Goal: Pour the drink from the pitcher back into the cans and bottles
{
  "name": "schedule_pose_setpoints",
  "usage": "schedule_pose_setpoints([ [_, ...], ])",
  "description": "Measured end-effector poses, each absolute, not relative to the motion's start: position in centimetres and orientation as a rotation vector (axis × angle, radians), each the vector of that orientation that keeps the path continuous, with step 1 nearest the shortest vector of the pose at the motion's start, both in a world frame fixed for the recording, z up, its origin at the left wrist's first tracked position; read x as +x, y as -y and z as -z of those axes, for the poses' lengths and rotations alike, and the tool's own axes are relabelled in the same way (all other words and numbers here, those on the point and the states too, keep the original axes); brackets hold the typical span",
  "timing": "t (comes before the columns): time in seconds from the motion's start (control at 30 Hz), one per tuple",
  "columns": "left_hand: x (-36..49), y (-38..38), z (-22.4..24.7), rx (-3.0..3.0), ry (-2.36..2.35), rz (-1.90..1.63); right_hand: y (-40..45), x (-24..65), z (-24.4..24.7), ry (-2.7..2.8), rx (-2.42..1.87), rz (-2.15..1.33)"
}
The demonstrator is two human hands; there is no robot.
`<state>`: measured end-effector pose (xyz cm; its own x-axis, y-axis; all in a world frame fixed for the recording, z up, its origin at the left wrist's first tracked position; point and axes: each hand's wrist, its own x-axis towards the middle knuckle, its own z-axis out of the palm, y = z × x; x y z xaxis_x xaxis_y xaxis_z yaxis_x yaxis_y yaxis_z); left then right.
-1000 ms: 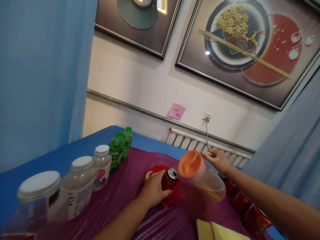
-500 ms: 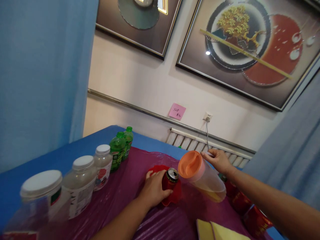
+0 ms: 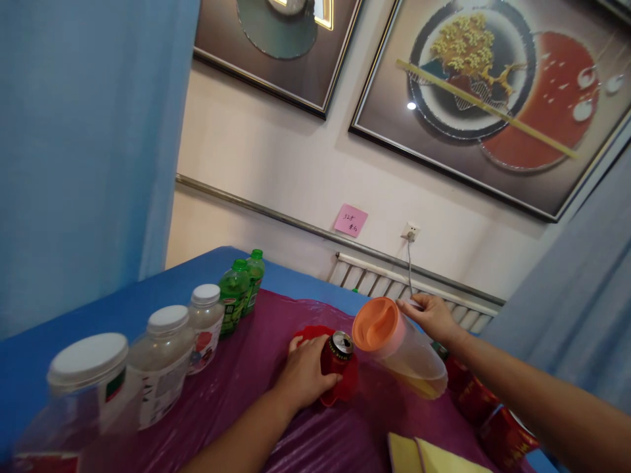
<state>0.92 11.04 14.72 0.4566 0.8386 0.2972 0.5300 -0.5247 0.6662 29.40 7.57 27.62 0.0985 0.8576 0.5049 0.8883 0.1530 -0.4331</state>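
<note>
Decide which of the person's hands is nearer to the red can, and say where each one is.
Left. The left hand is wrapped around the can's side; the right hand is off to its right, holding the tilted jug.

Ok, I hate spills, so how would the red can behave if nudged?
The red can would probably roll if knocked over, being round, though the left hand grips it. It looks open on top, so any liquid might spill. Its contents don't show.

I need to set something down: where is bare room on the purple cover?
Purple cover lies bare between the jars and left hand, also behind the red dish. Around the can it is crowded: hand, dish, tilted pitcher.
</note>
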Motion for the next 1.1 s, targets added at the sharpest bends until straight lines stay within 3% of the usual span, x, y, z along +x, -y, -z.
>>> schedule_pose_setpoints([
  [1.1, 0.9, -11.07, -14.67, 2.219, -1.128, -0.838, -7.23, 29.17, -27.75, 1.726, -1.698, 0.049],
])
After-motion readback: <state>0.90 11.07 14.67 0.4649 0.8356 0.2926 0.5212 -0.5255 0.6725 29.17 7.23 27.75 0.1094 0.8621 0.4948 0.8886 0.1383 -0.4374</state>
